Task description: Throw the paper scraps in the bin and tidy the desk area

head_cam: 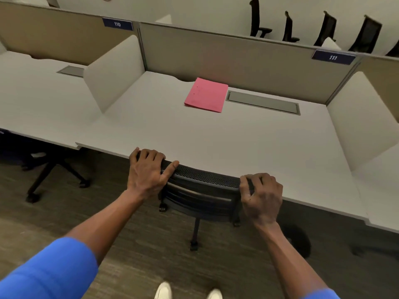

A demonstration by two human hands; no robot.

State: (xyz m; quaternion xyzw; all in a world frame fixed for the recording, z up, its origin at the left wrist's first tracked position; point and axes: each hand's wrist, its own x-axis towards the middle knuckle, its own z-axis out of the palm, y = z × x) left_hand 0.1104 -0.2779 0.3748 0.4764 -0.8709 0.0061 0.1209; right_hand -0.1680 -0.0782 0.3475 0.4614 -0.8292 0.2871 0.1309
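Both hands grip the top of the chair back (205, 175), left hand (146, 171) and right hand (262, 195) closed over its ends; chair tucked under the white worktop (216, 139). Pink folder (206, 94) lies at the rear beside the grey cable hatch (263, 102). Beige dividers, tags 110 and 111, dark wood-look floor (151, 244). No paper scraps or bin visible.
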